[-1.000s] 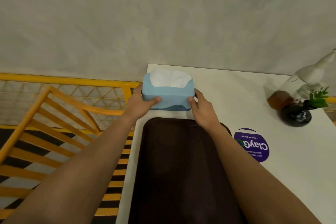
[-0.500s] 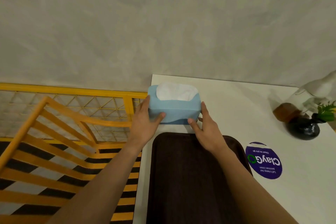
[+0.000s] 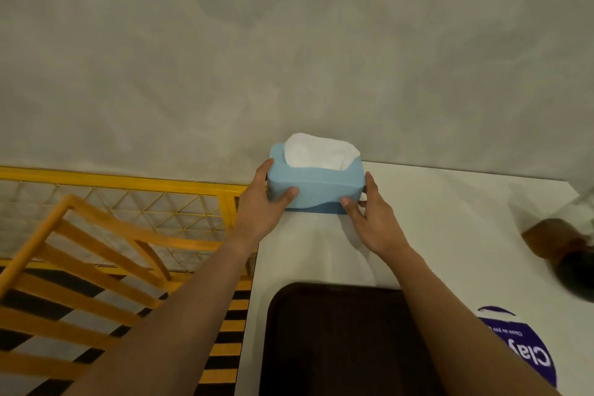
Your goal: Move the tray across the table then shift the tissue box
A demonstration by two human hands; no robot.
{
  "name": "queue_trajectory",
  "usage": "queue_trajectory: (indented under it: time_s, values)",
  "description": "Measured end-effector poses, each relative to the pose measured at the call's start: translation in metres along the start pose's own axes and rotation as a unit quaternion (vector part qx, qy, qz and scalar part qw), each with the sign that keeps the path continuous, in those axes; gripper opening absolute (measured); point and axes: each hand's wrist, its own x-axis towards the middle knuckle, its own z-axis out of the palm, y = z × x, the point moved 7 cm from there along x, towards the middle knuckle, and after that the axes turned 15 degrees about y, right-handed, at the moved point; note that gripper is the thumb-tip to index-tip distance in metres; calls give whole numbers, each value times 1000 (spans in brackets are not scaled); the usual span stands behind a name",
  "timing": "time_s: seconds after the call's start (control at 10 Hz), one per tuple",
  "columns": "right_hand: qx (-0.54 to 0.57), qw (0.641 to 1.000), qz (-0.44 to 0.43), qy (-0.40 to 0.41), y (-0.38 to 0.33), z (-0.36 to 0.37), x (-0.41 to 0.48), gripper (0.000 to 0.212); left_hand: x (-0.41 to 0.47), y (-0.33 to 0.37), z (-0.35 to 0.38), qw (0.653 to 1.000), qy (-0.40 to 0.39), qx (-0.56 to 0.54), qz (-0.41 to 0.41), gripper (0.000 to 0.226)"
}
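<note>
A light blue tissue box with white tissue showing on top stands at the far left corner of the white table, close to the wall. My left hand grips its left end and my right hand grips its right end. A dark brown tray lies on the table nearer to me, between my forearms, apart from the box.
A yellow wooden chair and a yellow mesh railing stand left of the table. A purple round sticker lies right of the tray. A dark vase and a brown object sit at the right edge. A grey wall rises behind.
Both hands have carried the tissue box away from the tray's far edge to the table's back left corner. A gap of bare table now lies between box and tray.
</note>
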Motion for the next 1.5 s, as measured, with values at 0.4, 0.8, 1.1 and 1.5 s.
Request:
queue_trajectory:
  time_s: [0.4,0.8,1.1,1.5]
  values:
    - [4,999,39,1,9,14,38,80,40,-1,14,1000,-21,-14,-2,92]
    - [-23,998,55,-2,21,16,47,77,45,-14,28,997,-38,60,-14,76]
    - [-11,999,52,-6,16,15,45,72,47,-17,29,996,-39,75,-17,75]
    - [13,999,48,-19,1,8,43,69,44,-6,24,993,-74,84,-45,100]
